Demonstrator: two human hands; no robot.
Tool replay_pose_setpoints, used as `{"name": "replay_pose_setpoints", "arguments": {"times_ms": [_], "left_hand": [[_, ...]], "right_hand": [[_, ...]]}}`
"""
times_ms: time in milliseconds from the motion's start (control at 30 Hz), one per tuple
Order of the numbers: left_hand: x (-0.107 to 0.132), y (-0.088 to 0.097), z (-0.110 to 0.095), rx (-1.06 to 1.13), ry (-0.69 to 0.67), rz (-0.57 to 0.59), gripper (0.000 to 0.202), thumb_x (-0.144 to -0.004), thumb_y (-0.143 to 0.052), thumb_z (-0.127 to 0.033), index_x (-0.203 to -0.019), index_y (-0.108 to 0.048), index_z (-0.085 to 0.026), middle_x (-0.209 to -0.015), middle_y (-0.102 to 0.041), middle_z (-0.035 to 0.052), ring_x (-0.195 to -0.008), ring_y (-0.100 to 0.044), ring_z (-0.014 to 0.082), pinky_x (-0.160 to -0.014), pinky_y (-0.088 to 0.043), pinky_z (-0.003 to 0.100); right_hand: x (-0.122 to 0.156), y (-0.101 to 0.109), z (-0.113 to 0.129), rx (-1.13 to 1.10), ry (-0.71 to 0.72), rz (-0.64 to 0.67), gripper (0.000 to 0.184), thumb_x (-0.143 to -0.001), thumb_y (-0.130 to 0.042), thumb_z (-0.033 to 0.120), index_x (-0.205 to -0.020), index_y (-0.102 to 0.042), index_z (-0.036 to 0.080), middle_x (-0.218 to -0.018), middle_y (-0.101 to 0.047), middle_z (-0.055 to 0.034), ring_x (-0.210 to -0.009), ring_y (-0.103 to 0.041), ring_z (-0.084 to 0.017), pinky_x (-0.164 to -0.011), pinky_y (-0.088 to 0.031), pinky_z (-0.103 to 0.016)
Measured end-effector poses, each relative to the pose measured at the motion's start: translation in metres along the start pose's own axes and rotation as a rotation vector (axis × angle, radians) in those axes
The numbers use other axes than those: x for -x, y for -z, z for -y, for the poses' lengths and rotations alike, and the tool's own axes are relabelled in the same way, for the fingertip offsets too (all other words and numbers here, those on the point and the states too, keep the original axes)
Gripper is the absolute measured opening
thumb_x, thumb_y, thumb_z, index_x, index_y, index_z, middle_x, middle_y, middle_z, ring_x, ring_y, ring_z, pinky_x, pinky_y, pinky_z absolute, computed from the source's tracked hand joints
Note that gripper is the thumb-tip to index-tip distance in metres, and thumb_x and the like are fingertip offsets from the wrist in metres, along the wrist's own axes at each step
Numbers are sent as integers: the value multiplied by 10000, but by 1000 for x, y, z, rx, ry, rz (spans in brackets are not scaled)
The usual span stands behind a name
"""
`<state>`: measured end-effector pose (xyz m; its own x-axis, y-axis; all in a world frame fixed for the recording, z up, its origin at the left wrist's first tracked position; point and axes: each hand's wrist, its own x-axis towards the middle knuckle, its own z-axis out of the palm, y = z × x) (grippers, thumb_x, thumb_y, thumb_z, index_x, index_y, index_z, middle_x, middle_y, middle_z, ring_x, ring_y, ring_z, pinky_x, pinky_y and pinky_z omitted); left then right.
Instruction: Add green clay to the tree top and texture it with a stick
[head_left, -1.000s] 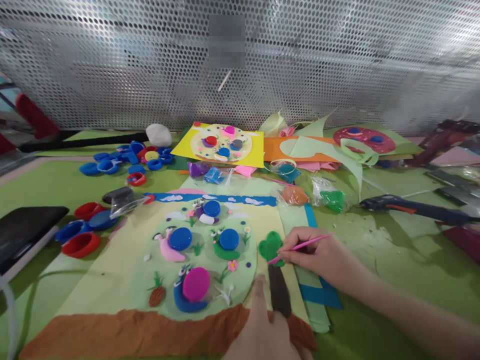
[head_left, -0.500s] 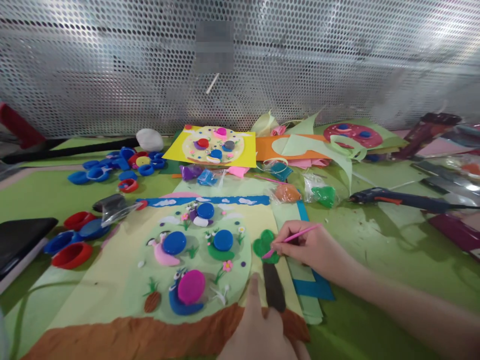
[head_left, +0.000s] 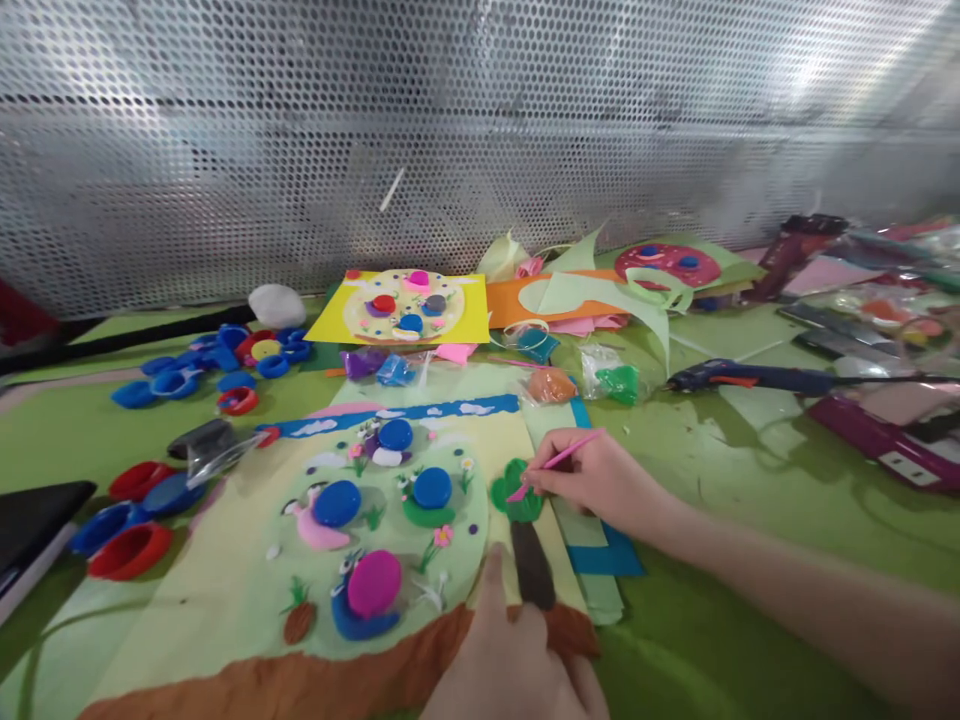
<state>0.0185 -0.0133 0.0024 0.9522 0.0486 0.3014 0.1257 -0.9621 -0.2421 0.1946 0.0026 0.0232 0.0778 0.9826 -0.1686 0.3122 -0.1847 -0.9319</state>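
My right hand (head_left: 592, 482) pinches a pink clay modelling tool (head_left: 574, 450). The tool's flat tip rests on the green clay treetop (head_left: 517, 492), which sits above a dark brown clay trunk (head_left: 533, 567). Below and to the left, my left hand (head_left: 510, 655) has its index finger stretched out on the pale yellow picture sheet (head_left: 202, 560) beside the trunk; the other fingers look bent and partly hidden. Several clay snails with bottle-cap shells decorate the sheet, among them a blue snail (head_left: 364, 620) with a magenta cap. Brown clay ground (head_left: 300, 675) runs along its lower edge.
Loose bottle caps (head_left: 131, 550) and a black device (head_left: 37, 530) lie at left. Behind stands a yellow sample picture (head_left: 322, 325), near bagged clay (head_left: 551, 385) and paper scraps. A glue gun (head_left: 750, 376) lies at right. A perforated metal panel (head_left: 480, 120) closes the back.
The view has shifted a little, so most things appear further left. The tool's tip stays on the green treetop, and both hands keep nearly the same pose.
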Motion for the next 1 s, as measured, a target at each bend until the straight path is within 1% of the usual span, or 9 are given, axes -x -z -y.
{"name": "replay_pose_setpoints", "arguments": {"times_ms": [133,200,267,333,400,533,667,800,1000], "left_hand": [[-2,-4,-1,-47,24,-85,337,-758,-470,-206,-429,-412,-165,-321,-442,-33,-383,-392,92,-809,-393,450],[-1,-4,-1,-46,49,-146,342,-726,-452,-163,-391,-382,-163,-299,-412,-36,-365,-374,87,-767,-420,417],[2,-6,-1,-23,50,-159,343,-718,-446,-160,-386,-362,-162,-305,-422,-38,-363,-368,87,-746,-435,410],[7,-12,-2,8,17,-114,328,-755,-455,-193,-436,-386,-165,-338,-463,-45,-392,-394,96,-761,-431,425],[12,-21,-1,33,-15,-64,293,-781,-479,-215,-497,-416,-174,-349,-475,-60,-434,-433,116,-783,-416,447],[18,-34,0,61,-59,9,233,-743,-586,-226,-551,-460,-185,-362,-493,-78,-510,-496,146,-803,-412,453],[15,-26,1,100,-64,43,202,-718,-646,-238,-574,-516,-183,-379,-514,-86,-486,-494,131,-762,-458,422],[13,-25,2,145,-39,146,183,-764,-600,-201,-587,-557,-181,-409,-531,-81,-496,-498,112,-861,-408,484],[19,-52,1,128,-113,57,265,-762,-601,-246,-515,-531,-180,-385,-475,-93,-464,-461,82,-968,-297,512]], "right_hand": [[2,3,0,27,93,-16,192,-764,-569,306,-650,-496,170,-553,-538,42,-383,-371,-41,-364,-287,-175],[4,2,0,82,190,-25,175,-757,-579,286,-643,-518,170,-592,-560,20,-480,-464,-72,-449,-368,-198],[7,0,-1,153,306,-14,134,-753,-581,249,-648,-543,173,-661,-588,-7,-604,-528,-107,-567,-422,-235],[8,0,-4,223,414,21,120,-773,-556,227,-664,-553,177,-702,-589,-21,-662,-543,-125,-628,-435,-257],[9,1,-7,292,501,69,137,-810,-518,218,-684,-551,177,-719,-576,-29,-667,-543,-126,-627,-438,-253],[10,5,-11,422,656,178,183,-867,-430,208,-733,-550,176,-732,-557,-42,-689,-534,-133,-621,-440,-243],[11,7,-12,515,776,254,217,-878,-379,190,-776,-569,165,-754,-568,-69,-719,-522,-143,-640,-449,-246],[13,7,-12,570,822,281,237,-881,-360,175,-790,-579,161,-773,-587,-82,-713,-527,-142,-632,-459,-245],[14,7,-11,599,858,306,225,-872,-365,163,-781,-570,173,-768,-596,-72,-708,-538,-138,-620,-453,-228]]}}
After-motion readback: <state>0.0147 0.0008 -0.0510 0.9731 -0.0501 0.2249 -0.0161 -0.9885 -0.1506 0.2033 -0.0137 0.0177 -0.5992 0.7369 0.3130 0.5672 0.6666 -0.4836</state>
